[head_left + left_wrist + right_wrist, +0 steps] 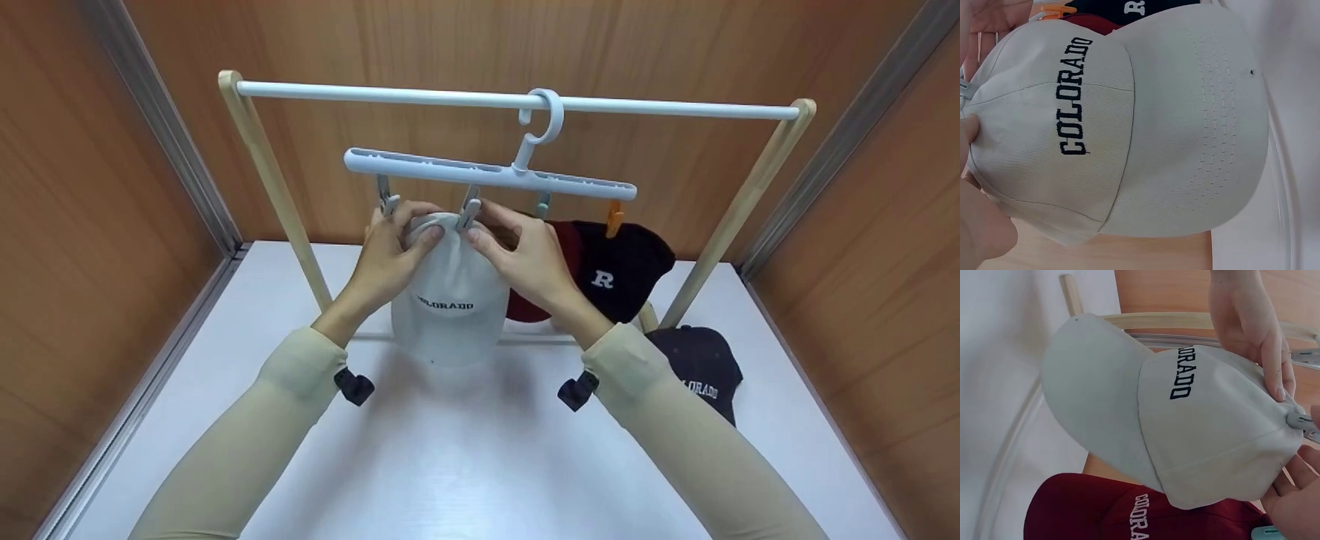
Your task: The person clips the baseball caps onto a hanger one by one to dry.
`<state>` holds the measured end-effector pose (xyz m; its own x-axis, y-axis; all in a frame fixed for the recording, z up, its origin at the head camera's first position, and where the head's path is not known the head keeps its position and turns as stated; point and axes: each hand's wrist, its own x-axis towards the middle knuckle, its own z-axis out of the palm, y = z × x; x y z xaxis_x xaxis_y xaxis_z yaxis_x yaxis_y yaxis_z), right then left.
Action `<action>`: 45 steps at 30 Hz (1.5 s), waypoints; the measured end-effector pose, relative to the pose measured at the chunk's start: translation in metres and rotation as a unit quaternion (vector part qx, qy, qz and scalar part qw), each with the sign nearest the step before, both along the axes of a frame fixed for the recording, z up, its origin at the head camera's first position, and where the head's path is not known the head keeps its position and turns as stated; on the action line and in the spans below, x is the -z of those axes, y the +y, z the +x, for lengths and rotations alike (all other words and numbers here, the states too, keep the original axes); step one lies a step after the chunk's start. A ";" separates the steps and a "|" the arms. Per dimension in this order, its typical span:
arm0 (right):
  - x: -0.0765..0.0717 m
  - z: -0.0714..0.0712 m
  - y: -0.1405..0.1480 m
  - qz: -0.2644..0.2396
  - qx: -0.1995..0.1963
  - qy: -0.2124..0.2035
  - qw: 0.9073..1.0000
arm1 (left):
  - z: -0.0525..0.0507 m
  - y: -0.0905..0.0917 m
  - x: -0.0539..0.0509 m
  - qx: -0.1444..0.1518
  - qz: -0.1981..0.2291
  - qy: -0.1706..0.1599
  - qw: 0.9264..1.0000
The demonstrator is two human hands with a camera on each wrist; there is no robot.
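A white baseball cap (450, 330) lettered COLORADO hangs brim-down, its crown top bunched in a grey clip (469, 210) under a pale blue hanger (435, 169). My left hand (386, 251) pinches the crown left of that clip, thumb in front and fingers behind. On the other side, my right hand (529, 259) holds the crown near the clip, its thumb close to the clip's lower end. The right wrist view shows this hand's fingers (1297, 472) partly behind the white cap. A second grey clip (388, 201) hangs beside my left hand.
The hanger hooks over a white rod (390, 95) on a wooden stand (274, 180). A dark red cap (529, 307) hangs behind my right hand, and a black cap (626, 270) hangs from an orange clip (614, 219). Another dark cap (701, 367) lies on the white table (450, 465).
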<state>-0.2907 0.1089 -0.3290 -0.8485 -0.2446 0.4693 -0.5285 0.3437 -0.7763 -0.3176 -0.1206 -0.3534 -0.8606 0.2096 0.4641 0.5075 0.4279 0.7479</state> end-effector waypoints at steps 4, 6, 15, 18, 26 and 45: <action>0.004 0.005 0.007 0.011 0.007 0.025 1.000 | 0.001 -0.001 0.001 -0.008 -0.004 -0.008 1.000; 0.006 0.008 0.012 0.013 0.010 0.039 0.999 | 0.002 -0.001 0.001 -0.009 -0.004 -0.006 1.000; 0.009 0.020 0.037 0.000 0.025 0.056 0.998 | 0.001 -0.008 0.006 -0.005 0.015 -0.009 1.000; 0.013 0.023 0.047 -0.002 0.031 0.050 0.998 | 0.000 -0.010 0.007 -0.004 0.018 -0.006 1.000; 0.028 0.029 0.080 -0.008 0.043 0.058 0.997 | 0.001 -0.014 0.008 -0.008 0.022 -0.002 1.000; 0.074 0.056 0.170 -0.027 0.111 0.043 0.993 | 0.072 -0.016 0.048 -0.032 0.050 0.065 0.996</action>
<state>-0.2346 0.2785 -0.4033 -0.8354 -0.0284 0.5490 -0.5085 0.4192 -0.7521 -0.2453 -0.1364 -0.4010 -0.8017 0.1029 0.5888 0.5771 0.3896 0.7177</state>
